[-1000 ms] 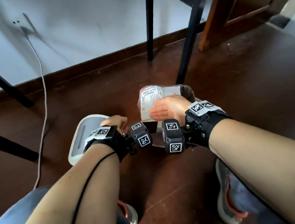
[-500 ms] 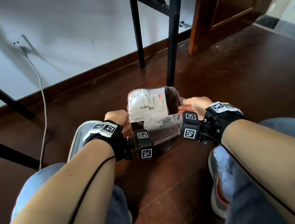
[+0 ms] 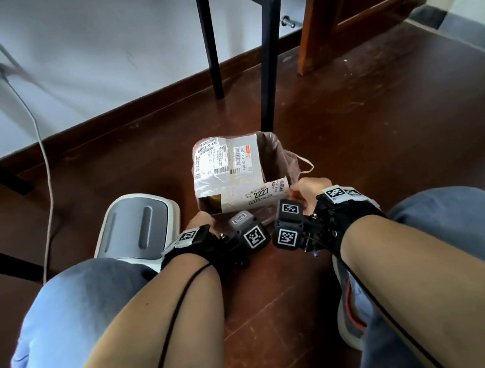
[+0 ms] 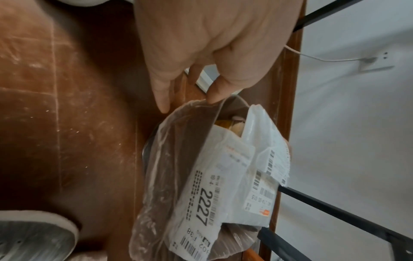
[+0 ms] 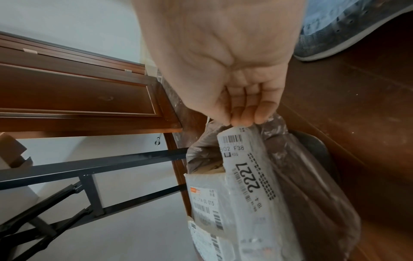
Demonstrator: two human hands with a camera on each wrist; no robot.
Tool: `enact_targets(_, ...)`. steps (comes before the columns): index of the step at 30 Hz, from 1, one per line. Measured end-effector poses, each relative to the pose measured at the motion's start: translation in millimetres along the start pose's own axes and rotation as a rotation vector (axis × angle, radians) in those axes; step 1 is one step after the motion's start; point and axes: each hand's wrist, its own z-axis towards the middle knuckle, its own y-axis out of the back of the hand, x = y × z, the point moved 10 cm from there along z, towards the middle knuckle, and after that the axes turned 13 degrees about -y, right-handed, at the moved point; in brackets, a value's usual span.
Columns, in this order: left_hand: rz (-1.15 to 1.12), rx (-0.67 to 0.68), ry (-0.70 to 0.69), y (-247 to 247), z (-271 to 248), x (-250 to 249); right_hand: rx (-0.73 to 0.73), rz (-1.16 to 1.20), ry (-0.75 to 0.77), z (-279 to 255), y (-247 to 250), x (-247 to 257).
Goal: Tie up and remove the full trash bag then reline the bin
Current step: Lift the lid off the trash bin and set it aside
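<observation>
A translucent brown trash bag [image 3: 274, 152] sits in a small dark bin [image 5: 317, 144] on the floor, stuffed with white parcel wrappers [image 3: 225, 167], one labelled 2227. My left hand [image 3: 201, 221] is at the bag's near left edge. In the left wrist view my left hand [image 4: 190, 104] pinches the bag [image 4: 170, 167] by its rim, one finger held straight. My right hand [image 3: 309, 188] is at the near right edge. In the right wrist view my right hand [image 5: 243, 120] has its fingers curled on the bag's [image 5: 301, 176] top edge.
A white and grey bin lid [image 3: 136, 227] lies on the floor left of the bin. Black table legs [image 3: 264, 51] stand just behind it, a wooden door frame [image 3: 318, 10] further right. A white cable [image 3: 40, 153] hangs down the wall. My knees and a grey shoe [image 3: 349, 310] are close below.
My right hand left the top of the parcels and went to the bag's right edge. Both hands have drawn nearer to me and now hold the bag's rim.
</observation>
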Motion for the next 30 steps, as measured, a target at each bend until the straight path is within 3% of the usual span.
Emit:
enact_targets(2, -0.022, -0.014, -0.012, -7, 4, 1, 0.011, 0.014, -0.021, 7, 3, -6)
enact_targets(8, -0.797, -0.049, 0.145, -42, 9, 16, -0.002, 0.048, -0.070, 12, 10, -15)
enact_targets(12, -1.208, -0.166, 0.252, -54, 0, 17, -0.018, 0.044, -0.100, 18, 2, -24)
enact_targets(22, -1.358, -0.204, 0.197, -37, -13, 15, 0.128, 0.009, -0.080, 24, -33, -31)
enact_targets(27, -1.571, -0.302, 0.205, -27, -16, 19, 0.175, 0.010, -0.063, 26, -42, -34)
enact_targets(30, -1.575, -0.384, 0.195, -18, -19, 17, 0.218, 0.042, -0.080, 25, -43, -37)
